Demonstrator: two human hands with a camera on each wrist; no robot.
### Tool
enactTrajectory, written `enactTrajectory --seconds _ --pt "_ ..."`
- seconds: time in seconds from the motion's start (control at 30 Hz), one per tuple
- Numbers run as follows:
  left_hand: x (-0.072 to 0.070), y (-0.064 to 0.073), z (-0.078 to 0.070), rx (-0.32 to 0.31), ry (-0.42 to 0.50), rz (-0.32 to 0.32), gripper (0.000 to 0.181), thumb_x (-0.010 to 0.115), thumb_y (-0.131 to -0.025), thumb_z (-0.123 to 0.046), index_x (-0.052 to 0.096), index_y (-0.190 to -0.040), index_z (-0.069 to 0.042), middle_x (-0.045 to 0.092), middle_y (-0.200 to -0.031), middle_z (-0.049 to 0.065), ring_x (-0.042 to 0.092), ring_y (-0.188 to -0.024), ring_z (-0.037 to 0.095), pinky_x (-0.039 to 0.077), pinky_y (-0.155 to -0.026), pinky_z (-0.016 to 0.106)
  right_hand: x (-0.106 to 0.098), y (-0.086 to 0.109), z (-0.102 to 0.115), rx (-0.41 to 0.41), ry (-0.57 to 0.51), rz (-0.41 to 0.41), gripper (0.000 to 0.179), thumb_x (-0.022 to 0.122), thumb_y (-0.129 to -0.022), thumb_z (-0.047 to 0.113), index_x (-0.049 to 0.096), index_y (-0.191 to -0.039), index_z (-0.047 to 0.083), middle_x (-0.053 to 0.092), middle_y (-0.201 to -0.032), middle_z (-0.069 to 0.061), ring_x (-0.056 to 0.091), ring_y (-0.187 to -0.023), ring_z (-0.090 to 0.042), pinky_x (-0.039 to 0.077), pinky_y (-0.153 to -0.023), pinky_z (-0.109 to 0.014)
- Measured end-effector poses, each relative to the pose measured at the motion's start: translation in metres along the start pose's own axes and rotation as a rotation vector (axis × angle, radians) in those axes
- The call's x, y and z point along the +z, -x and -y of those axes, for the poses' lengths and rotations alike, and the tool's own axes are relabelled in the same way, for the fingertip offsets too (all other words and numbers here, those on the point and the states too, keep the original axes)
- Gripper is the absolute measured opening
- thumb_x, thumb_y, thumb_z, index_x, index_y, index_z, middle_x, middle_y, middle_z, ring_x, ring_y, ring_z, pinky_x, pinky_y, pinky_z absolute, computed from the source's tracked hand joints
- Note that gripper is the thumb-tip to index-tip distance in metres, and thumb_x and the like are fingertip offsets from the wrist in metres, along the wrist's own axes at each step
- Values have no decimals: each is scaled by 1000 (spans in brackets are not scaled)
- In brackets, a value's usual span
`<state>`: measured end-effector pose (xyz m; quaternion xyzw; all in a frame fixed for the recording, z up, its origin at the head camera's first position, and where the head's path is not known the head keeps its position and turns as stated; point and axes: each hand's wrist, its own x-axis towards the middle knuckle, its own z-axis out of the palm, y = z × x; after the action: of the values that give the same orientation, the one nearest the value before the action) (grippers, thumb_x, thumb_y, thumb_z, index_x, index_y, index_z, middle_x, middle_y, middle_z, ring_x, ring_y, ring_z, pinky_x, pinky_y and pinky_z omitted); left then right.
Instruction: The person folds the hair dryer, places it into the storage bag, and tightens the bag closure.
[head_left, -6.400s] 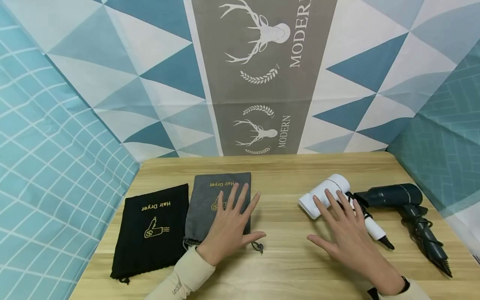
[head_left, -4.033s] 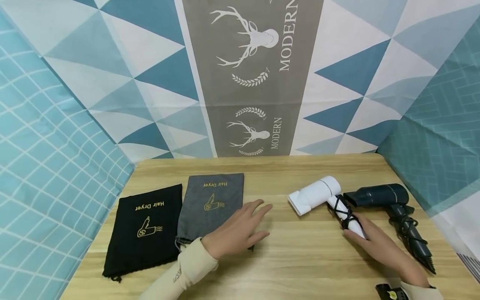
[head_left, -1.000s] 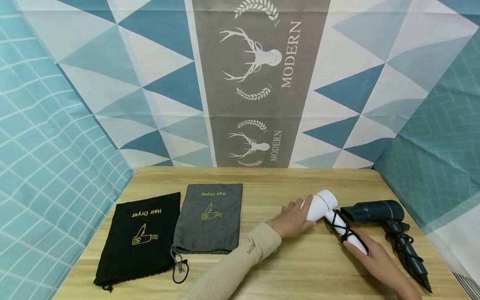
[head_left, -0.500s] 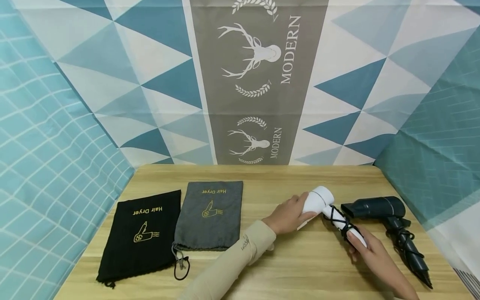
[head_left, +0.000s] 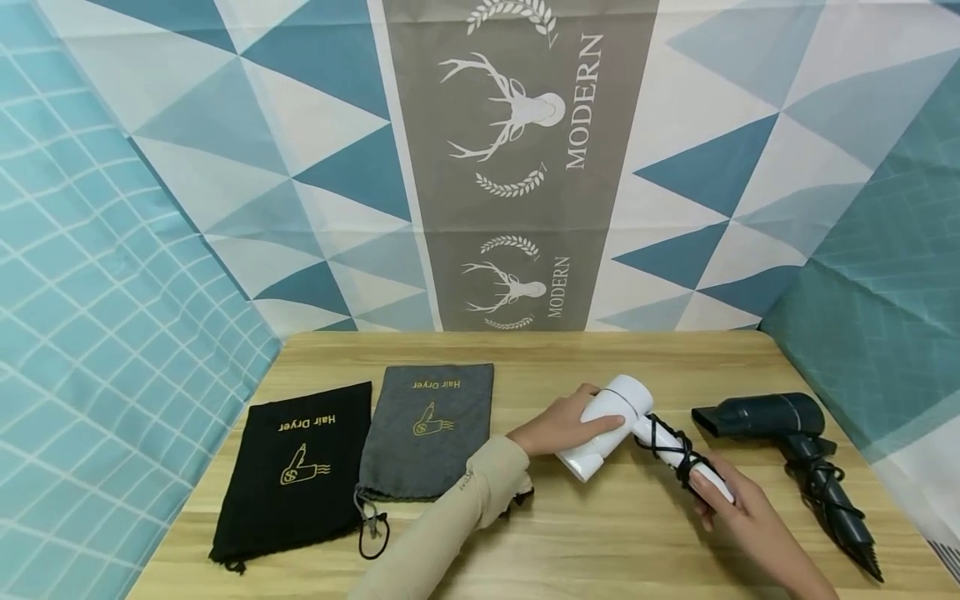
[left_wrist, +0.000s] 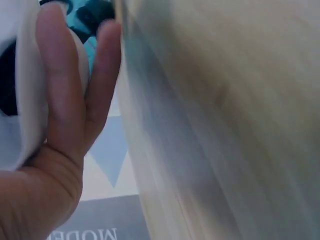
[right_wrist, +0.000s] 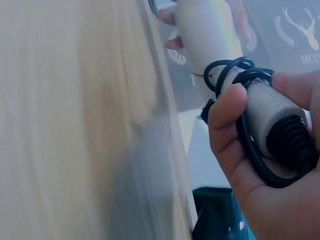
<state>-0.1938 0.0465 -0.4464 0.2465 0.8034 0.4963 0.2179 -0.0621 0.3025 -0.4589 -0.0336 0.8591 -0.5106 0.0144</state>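
Note:
A white hair dryer (head_left: 628, 393) is held in both hands over the right half of the table. My left hand (head_left: 562, 427) grips its barrel near the nozzle, with the thumb across the top. Round the handle, bound with its black cord (head_left: 678, 454), curls my right hand (head_left: 742, 508). The right wrist view shows thumb and fingers about the handle (right_wrist: 272, 102), with the dryer above the tabletop. In the left wrist view two fingers (left_wrist: 62, 85) lie along the white barrel (left_wrist: 30, 85). To the right lies a dark hair dryer (head_left: 765, 415), its cord wrapped round its handle.
On the left lie a black drawstring bag (head_left: 300, 508) and a grey drawstring bag (head_left: 472, 408), both printed "Hair Dryer". The left sleeve (head_left: 442, 517) passes just in front of the grey bag. Patterned cloth (head_left: 517, 200) hangs behind the wooden table (head_left: 600, 550).
Both hands were spread and empty at first. The right hand took the white hair dryer's handle, then the left its barrel. Over the last second the dryer has shifted left, away from the dark one.

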Motion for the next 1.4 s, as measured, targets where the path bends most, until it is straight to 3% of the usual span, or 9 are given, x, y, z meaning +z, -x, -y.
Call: enactTrajectory --seconds 0.23,0.43,0.6,0.87,1.13,1.33,1.4 --pt "-5 17 2 2 197 52 72 59 -97 -49 21 -157 -34 58 -103 1 66 -63 18 57 -56 37 3 2 9 -64 -7 25 24 46 -108 19 49 -117 -3 60 -77 -14 58 -60 -20 52 -54 -32" --pt "-3 33 5 22 225 10 66 60 -98 -46 22 -153 -45 60 -101 1 67 -63 17 57 -54 38 9 6 15 -60 4 20 26 49 -106 19 52 -120 -3 62 -78 -12 60 -62 -18 52 -56 -31" --pt "-2 44 6 24 253 -37 66 61 -98 -45 24 -152 -45 61 -100 1 68 -66 17 57 -55 39 10 7 19 -40 -15 -14 32 58 -102 17 55 -124 -5 64 -78 -13 62 -63 -20 54 -56 -33" --pt "-1 55 1 58 257 -57 63 58 -99 -44 23 -152 -46 62 -99 2 68 -67 16 57 -55 38 7 10 22 0 -220 35 33 54 -103 11 51 -129 -9 65 -88 -25 67 -73 -32 59 -66 -39" --pt "-1 74 -2 78 257 -74 65 55 -100 -46 17 -153 -48 60 -103 1 68 -70 16 58 -54 39 11 10 26 94 -283 53 36 53 -105 19 52 -132 -4 65 -90 -26 67 -75 -33 59 -68 -40" --pt "2 86 -2 68 316 -98 65 55 -100 -45 16 -153 -50 60 -105 2 69 -73 18 58 -54 41 7 12 28 -33 -450 144 42 46 -106 6 40 -147 11 69 -98 -22 69 -78 -33 59 -71 -43" --pt "3 88 -1 73 322 -109 65 54 -101 -45 16 -153 -49 60 -107 4 69 -74 18 58 -54 40 4 13 30 -81 -483 170 46 44 -105 1 36 -150 10 70 -100 -23 70 -81 -35 59 -74 -43"
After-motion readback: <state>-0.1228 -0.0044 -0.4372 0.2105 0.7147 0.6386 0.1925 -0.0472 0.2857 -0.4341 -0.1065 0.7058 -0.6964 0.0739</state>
